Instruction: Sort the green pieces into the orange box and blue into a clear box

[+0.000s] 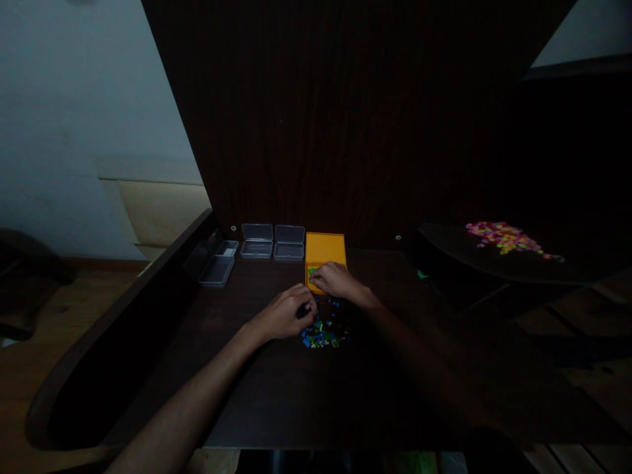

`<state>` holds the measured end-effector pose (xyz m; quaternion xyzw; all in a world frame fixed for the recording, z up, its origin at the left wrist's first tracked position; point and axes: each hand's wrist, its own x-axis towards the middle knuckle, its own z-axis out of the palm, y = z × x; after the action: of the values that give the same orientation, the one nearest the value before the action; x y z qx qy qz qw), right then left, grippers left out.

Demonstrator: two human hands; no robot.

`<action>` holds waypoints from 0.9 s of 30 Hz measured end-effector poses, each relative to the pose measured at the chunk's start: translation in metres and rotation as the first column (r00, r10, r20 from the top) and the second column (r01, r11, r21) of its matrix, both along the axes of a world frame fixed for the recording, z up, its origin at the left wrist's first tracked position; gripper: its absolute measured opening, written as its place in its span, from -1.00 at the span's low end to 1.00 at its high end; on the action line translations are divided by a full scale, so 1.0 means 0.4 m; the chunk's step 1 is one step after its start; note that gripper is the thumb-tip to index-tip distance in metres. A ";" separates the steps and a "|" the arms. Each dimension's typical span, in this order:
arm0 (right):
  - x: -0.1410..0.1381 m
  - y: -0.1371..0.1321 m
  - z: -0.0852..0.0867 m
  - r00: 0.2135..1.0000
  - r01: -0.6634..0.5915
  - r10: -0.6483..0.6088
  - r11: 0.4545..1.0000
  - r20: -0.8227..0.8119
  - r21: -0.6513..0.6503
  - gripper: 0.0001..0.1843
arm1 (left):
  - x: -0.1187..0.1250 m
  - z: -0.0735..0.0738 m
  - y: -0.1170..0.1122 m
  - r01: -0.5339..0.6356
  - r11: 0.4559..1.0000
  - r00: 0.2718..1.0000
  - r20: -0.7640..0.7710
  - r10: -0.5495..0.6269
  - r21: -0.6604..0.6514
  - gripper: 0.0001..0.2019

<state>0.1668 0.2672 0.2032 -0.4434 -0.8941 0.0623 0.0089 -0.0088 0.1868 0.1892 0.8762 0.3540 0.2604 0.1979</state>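
Observation:
A yellow box (325,247) with its lid raised stands towards the back of the dark table. Inside it, at the left, lie some small green pieces (311,270). My right hand (334,279) reaches over the box, fingertips pinched together near the green pieces; what they hold, if anything, is hidden. In front of the box is a loose pile of tiny blue, green and pale pieces (323,337). My left hand (289,311) is at the pile's left edge, fingers curled towards the thumb. Whatever is in those fingertips is too small and dark to make out.
Two clear plastic cases (257,249) (289,251) stand lid-up left of the yellow box. Another clear case (216,270) lies by the raised left side panel (148,322). Pink, yellow and purple pieces (508,238) are heaped on a ledge at right. A dark board (320,131) rises behind.

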 end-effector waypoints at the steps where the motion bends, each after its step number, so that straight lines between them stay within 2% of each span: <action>1: -0.004 -0.001 0.000 1.000 0.009 -0.009 1.000 0.015 0.005 -0.65 | 0.000 0.001 0.000 -0.018 1.000 1.000 0.007 0.018 0.018 -0.91; 10: 0.005 0.012 0.013 0.998 0.058 -0.059 0.998 0.023 0.025 -0.59 | -0.005 -0.010 0.012 -0.192 0.979 0.976 0.113 0.184 0.065 -0.92; 15: 0.007 0.014 0.006 0.999 0.041 -0.042 0.999 0.017 0.003 -0.56 | -0.007 -0.017 0.016 -0.245 0.964 0.957 0.186 0.224 0.103 -0.92; 22: 0.008 0.020 0.002 0.998 0.058 -0.057 0.998 -0.015 0.039 -0.55 | -0.007 -0.011 0.017 -0.304 0.939 0.945 0.172 0.277 0.159 -0.91; 27: 0.013 0.024 0.000 0.999 0.043 -0.044 0.999 0.014 0.007 -0.57 | -0.009 -0.017 0.021 -0.329 0.928 0.940 0.157 0.303 0.175 -0.93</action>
<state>0.1721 0.2770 0.2031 -0.4632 -0.8845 0.0558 0.0057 -0.0125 0.1951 0.1824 0.8045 0.4496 0.3783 0.0872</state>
